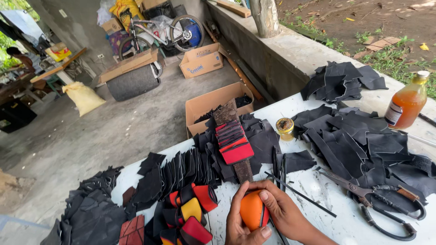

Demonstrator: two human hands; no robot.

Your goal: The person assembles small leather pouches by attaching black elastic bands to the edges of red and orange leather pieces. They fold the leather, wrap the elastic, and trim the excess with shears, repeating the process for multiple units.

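Observation:
My left hand (238, 224) and my right hand (284, 211) are both closed around a small orange leather piece (252, 211) with a dark edge, low over the white table (318, 190). Just left of my hands lies a cluster of folded red, orange and yellow pieces (193, 213) trimmed in black. A wooden board (234, 136) carrying stacked red and black pieces stands right behind my hands. Large scissors (377, 202) lie on the table to my right.
Piles of black leather cut-outs (363, 145) cover the table, with more on the concrete ledge (343, 81). A small open tin (285, 128) and an orange liquid bottle (406, 103) stand at the back. Cardboard boxes (213, 102), a sack and a bicycle (159, 34) are on the floor beyond.

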